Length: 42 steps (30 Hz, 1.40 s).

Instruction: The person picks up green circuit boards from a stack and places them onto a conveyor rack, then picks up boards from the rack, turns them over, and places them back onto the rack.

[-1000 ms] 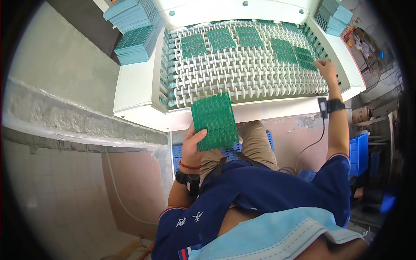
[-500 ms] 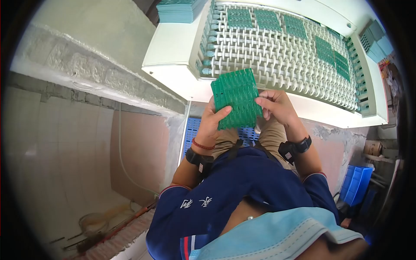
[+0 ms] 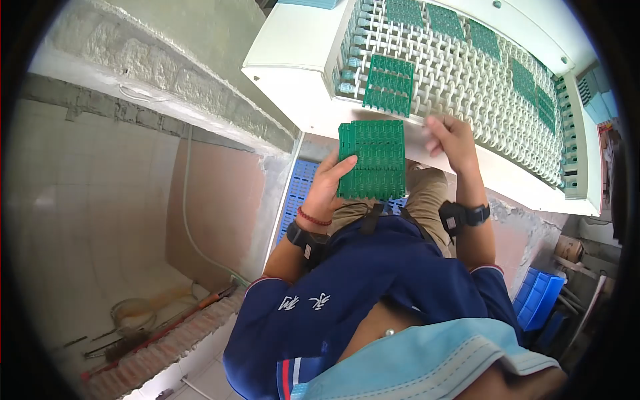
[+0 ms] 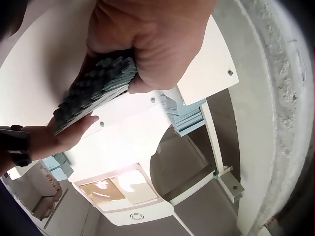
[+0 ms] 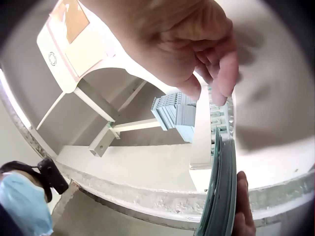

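A stack of green circuit boards is gripped at its left side by my left hand, thumb on top. The left wrist view shows this stack edge-on beneath the left hand. My right hand hovers right of the stack by the machine's front edge, slightly blurred. In the right wrist view that hand has bent fingers with nothing between them, above the stack. One separate green board lies on the white rollers at the front left.
Several more green boards lie farther back on the rollers, inside the machine's white frame. Light blue stacks stand on the frame's side. A blue crate is low at the right, and a concrete ledge runs along the left.
My right hand moved from the rollers' far right to the held stack, then away from it to the right. A board now lies at the rollers' front left. The head view has shifted.
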Available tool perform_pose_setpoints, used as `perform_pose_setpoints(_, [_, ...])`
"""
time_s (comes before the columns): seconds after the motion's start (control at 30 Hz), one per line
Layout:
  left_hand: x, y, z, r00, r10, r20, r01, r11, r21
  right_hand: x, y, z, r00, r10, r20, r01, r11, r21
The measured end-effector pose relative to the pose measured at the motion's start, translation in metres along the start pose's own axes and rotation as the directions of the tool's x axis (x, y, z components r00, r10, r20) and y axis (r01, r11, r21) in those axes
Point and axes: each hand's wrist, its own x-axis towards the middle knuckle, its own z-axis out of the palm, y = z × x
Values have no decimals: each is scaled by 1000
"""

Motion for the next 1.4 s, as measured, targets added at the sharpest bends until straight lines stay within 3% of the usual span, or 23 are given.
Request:
perform_pose_setpoints(0.07, [5,-2,3,998,1,58,-1,1000,6,-22,0,4,1000,8,30,-9,1000,23])
perform_pose_setpoints(0.13, [10,-5,8,997,-6,77,4,1000,18,-38,3,11,973,86,213,-95,995,29])
perform_pose_setpoints(0.23, [18,-9,12,995,-10,96,6,999,42,-43,11,16,967,85,240,-105,992,70])
perform_pose_setpoints(0.47, [30,-11,25,998,59,33,-61,997,54,-26,8,-8,995,-20,100,1,981,196])
perform_pose_setpoints(0.53, [30,-9,27,997,66,43,-68,997,48,-10,-3,-29,993,4,-119,12,991,135])
perform_pose_setpoints(0.6, [28,-9,26,997,63,51,-65,997,41,8,-14,-50,971,27,-237,-29,1000,-6])
perform_pose_setpoints(0.63, [27,-10,24,997,57,44,-59,997,48,16,-15,-60,967,25,-254,-26,1000,-1])
perform_pose_setpoints(0.7, [23,-8,25,998,45,51,-48,997,59,25,-16,-76,965,24,-263,-87,969,-229])
perform_pose_setpoints(0.8, [18,-4,29,998,29,57,-26,998,-56,17,-27,-96,950,-25,-311,-64,960,-272])
perform_pose_setpoints(0.87, [17,-1,27,977,21,213,12,988,-155,13,-23,-117,937,-42,-348,-60,959,-278])
perform_pose_setpoints(0.97, [18,-2,21,962,-13,272,38,996,-84,5,-15,-153,885,-112,-452,-136,867,-480])
perform_pose_setpoints(1.13, [21,-6,29,961,-27,276,41,998,-47,-21,-10,-218,815,-168,-555,-175,841,-511])
perform_pose_setpoints(1.23, [29,-12,33,964,-17,265,23,1000,-20,-31,0,-238,726,-368,-580,-274,619,-736])
perform_pose_setpoints(1.27, [31,-15,34,967,-6,254,8,1000,-7,-34,5,-238,722,-370,-584,-277,619,-735])
perform_pose_setpoints(1.33, [36,-19,42,965,-9,263,5,1000,16,-42,4,-220,699,-409,-586,-138,726,-673])
perform_pose_setpoints(1.37, [39,-21,46,963,-11,268,0,999,40,-50,-6,-199,792,-262,-552,-120,819,-561])
perform_pose_setpoints(1.4, [42,-24,50,963,-19,270,6,999,46,-53,-5,-174,831,-263,-490,10,889,-459])
